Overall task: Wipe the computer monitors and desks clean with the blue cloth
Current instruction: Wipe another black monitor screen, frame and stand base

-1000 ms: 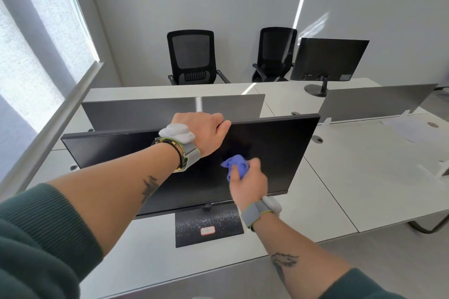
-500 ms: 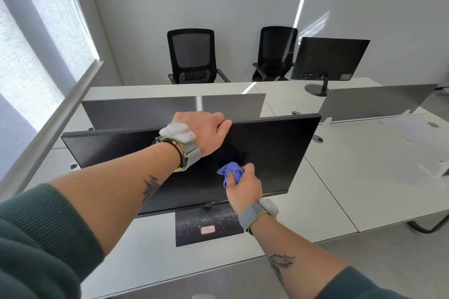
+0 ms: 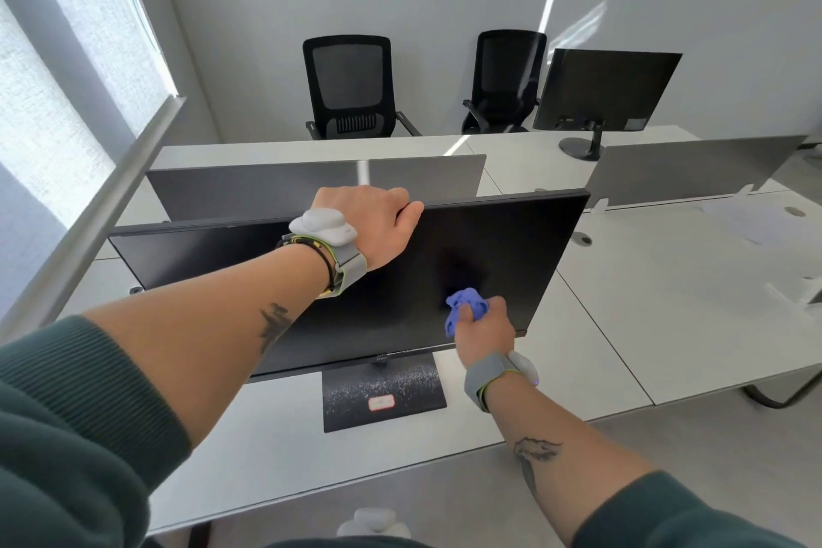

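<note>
A black monitor (image 3: 502, 245) stands on the white desk (image 3: 267, 449) in front of me, on a flat black base (image 3: 382, 396). My left hand (image 3: 369, 222) grips the top edge of the monitor, fingers curled over it. My right hand (image 3: 485, 327) holds the bunched blue cloth (image 3: 465, 303) and presses it against the lower right part of the dark screen. A second black monitor (image 3: 605, 89) stands on the far desk, its back toward me.
Grey divider panels (image 3: 311, 187) run behind the monitor and along the right desk (image 3: 694, 303). Two black office chairs (image 3: 351, 89) stand at the back wall. A window sill (image 3: 89, 214) runs along the left. Papers lie at far right.
My right hand with the blue cloth has slid down and then rightward across the lower screen. My left hand has stayed on the monitor's top edge.
</note>
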Demonstrator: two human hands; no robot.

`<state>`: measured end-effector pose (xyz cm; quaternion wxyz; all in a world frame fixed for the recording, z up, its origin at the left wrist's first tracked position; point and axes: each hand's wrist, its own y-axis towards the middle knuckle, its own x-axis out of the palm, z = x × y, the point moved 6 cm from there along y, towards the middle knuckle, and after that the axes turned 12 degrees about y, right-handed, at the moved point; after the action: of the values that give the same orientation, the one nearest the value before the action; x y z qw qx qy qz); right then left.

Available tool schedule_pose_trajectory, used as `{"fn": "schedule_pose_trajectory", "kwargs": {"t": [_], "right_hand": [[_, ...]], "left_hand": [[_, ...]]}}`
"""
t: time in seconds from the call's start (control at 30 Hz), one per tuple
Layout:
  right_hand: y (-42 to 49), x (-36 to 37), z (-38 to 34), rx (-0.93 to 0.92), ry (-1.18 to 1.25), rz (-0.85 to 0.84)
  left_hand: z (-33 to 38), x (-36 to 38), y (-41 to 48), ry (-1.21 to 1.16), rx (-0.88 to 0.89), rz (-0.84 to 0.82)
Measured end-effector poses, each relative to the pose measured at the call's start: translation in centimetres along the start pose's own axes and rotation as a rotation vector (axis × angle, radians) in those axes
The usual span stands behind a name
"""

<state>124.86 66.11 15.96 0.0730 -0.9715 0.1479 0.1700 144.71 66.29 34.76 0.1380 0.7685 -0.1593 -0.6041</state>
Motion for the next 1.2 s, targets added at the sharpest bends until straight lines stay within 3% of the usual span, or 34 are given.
{"fn": "schedule_pose_trajectory", "kwargs": {"t": [0.1, 0.2, 0.4, 0.63, 0.8, 0.97, 1.2], "right_hand": [[2.0, -3.9, 1.4, 0.116, 0.203, 0.168], [3.3, -6.1, 1.5, 0.144, 0.235, 0.269], [2.8, -2.3, 3.6, 0.161, 0.079, 0.108], [5.2, -5.4, 5.1, 0.238, 0.126, 0.209], [3.7, -2.2, 5.5, 0.178, 0.047, 0.059], [4.8, -4.6, 4.8, 0.206, 0.058, 0.221], [0.9, 1.2, 3.0, -0.001, -0.075, -0.052]], "left_hand": [[0.1, 0.0, -0.1, 0.002, 0.002, 0.001], [0.2, 0.0, 0.0, 0.013, 0.003, -0.007], [0.3, 0.1, 0.1, 0.028, 0.006, -0.005], [0.0, 0.1, 0.3, 0.023, -0.014, -0.005], [0.1, 0.2, 0.5, 0.043, -0.02, -0.012], [0.1, 0.2, 0.4, 0.043, -0.023, -0.018], [0.2, 0.1, 0.7, 0.049, -0.018, -0.02]]}}
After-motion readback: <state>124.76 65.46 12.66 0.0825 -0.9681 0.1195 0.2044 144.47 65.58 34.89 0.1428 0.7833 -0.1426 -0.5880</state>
